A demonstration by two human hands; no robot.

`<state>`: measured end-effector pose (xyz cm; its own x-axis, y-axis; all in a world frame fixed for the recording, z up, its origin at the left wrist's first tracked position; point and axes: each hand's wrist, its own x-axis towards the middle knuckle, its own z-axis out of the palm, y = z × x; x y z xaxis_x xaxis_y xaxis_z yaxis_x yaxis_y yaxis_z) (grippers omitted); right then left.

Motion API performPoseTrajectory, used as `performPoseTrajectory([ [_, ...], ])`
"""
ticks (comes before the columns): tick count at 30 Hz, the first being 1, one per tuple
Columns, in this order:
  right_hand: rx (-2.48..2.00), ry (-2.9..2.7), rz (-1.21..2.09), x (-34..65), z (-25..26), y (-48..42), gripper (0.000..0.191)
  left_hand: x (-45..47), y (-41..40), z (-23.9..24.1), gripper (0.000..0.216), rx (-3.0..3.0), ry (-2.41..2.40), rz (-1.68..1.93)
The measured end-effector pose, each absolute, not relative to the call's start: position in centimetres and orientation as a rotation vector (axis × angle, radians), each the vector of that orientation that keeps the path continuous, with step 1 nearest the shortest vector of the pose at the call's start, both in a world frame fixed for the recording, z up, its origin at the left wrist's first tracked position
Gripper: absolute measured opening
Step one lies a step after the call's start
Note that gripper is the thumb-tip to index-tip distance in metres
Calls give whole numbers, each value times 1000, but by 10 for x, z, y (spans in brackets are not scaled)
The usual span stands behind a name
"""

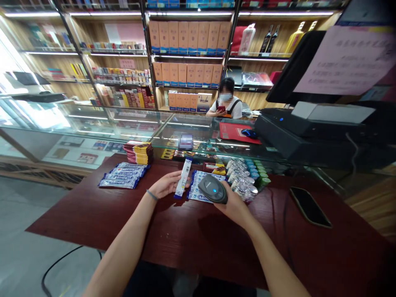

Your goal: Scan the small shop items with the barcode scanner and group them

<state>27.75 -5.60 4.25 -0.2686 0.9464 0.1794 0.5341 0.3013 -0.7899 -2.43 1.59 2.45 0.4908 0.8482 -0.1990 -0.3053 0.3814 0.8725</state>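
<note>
Dk red-brn tbl: blue/wht pkts, red/yel stack, small cyls, blk phone on rt.

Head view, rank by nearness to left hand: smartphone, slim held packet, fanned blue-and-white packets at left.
1. Slim packet: in the left hand.
2. Fanned blue-and-white packets: off to its left.
3. Smartphone: far right.

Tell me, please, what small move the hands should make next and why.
Perhaps bring the rounded dark-grey handheld scanner nearer the slim blue-and-white packet: the right hand grips the scanner, the left hand holds the packet, and its visible face bears what looks like a barcode.
</note>
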Motion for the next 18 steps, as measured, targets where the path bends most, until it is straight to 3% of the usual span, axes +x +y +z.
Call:
performPoseTrajectory([
  [3,-1317,-1966,716,279,42,-56,52,-24,15,27,46,887,728,823],
  [11,-1300,-1904,750,282,41,-54,53,-17,15,20,46,830,675,878],
  [18,-1274,-1869,753,285,34,-48,51,-11,24,39,50,833,953,1397],
])
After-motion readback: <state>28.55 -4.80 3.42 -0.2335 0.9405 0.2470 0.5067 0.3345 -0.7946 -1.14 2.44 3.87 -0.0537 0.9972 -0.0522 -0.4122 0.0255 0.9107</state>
